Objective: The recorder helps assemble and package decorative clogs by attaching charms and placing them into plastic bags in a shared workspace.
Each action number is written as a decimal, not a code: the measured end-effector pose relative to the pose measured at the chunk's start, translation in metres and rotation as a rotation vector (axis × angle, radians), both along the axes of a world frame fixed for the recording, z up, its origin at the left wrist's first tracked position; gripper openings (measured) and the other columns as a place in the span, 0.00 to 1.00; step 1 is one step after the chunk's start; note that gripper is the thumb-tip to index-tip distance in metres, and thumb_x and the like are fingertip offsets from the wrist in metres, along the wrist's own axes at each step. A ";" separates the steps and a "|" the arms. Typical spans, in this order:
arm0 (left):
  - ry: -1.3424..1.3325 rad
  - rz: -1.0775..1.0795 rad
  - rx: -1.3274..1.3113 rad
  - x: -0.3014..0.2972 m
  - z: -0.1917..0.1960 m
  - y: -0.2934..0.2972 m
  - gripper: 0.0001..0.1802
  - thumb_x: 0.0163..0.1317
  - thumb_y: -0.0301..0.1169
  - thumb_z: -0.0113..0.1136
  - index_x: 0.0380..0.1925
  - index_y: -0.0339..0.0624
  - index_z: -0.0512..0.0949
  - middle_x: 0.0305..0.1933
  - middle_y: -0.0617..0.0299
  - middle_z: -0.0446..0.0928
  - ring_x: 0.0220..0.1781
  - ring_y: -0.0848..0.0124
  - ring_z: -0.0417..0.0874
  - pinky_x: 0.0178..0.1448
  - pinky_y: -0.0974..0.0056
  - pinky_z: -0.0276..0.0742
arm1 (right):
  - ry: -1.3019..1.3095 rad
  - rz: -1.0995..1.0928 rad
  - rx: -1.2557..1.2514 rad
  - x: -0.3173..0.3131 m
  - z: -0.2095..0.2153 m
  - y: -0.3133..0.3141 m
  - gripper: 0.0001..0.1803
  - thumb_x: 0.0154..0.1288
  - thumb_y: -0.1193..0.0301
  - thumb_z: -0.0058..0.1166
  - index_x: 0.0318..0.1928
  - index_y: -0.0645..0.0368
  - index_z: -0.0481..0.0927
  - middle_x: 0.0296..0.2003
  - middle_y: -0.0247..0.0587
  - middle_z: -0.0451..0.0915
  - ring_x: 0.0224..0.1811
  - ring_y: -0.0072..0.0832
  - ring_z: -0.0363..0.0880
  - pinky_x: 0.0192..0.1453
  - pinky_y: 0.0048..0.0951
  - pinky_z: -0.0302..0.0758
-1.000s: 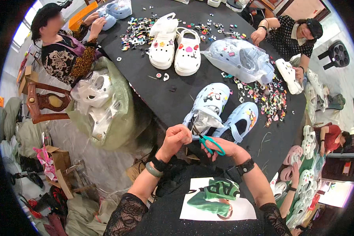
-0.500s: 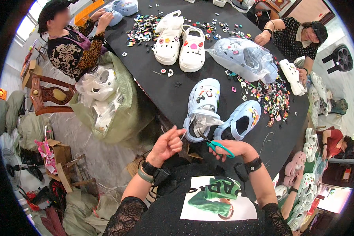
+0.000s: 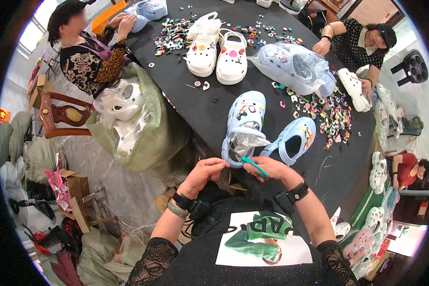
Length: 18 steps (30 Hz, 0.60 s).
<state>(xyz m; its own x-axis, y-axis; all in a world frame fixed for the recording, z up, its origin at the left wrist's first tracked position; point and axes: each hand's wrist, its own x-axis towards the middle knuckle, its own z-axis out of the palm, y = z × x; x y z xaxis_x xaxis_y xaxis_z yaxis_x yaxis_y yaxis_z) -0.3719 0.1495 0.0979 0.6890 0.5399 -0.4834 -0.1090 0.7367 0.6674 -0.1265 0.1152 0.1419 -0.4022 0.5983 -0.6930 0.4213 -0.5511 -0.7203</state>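
At the near edge of the black table, my right hand (image 3: 270,168) grips scissors with teal handles (image 3: 255,167), held near the heel strap of a light blue clog (image 3: 247,113). My left hand (image 3: 205,175) is closed in a pinch beside that same heel; whatever lies between its fingertips is too small to make out. Crumpled clear plastic (image 3: 249,141) sits inside this clog, and colourful charms decorate its top. Its mate, another light blue clog (image 3: 298,136) with charms, lies just to the right. The scissor blades are mostly hidden.
Beyond stand white clogs (image 3: 200,61) with charms and bagged light blue clogs (image 3: 291,69). Loose charms (image 3: 336,117) are heaped at right and farther back. A green sack (image 3: 164,128) of wrapped clogs leans at left by a wooden chair (image 3: 45,117). Co-workers (image 3: 88,57) sit around the table.
My right hand has brought the scissors left and up to the clog's heel, close to my left hand. The left hand's raised fingers have drawn together into a pinch.
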 end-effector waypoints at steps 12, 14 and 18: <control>0.833 -0.772 0.712 -0.018 -0.190 -0.041 0.19 0.50 0.38 0.62 0.40 0.38 0.77 0.36 0.48 0.78 0.37 0.56 0.79 0.39 0.59 0.74 | -0.338 -0.090 0.308 0.046 0.007 -0.151 0.14 0.63 0.59 0.47 0.35 0.58 0.73 0.27 0.47 0.77 0.31 0.42 0.75 0.34 0.39 0.68; 0.721 -0.652 0.694 -0.018 -0.247 -0.057 0.28 0.48 0.38 0.64 0.50 0.44 0.72 0.49 0.47 0.75 0.53 0.50 0.74 0.52 0.58 0.71 | -0.407 -0.153 0.182 0.058 0.014 -0.190 0.17 0.60 0.55 0.48 0.36 0.57 0.74 0.30 0.48 0.77 0.34 0.44 0.76 0.37 0.41 0.69; 0.607 -0.928 1.366 0.029 -0.224 -0.085 0.30 0.49 0.38 0.63 0.53 0.45 0.69 0.54 0.50 0.72 0.59 0.49 0.67 0.62 0.57 0.62 | -0.796 -0.523 -0.003 0.096 0.003 -0.270 0.23 0.56 0.51 0.52 0.41 0.58 0.74 0.35 0.50 0.77 0.40 0.46 0.76 0.43 0.40 0.72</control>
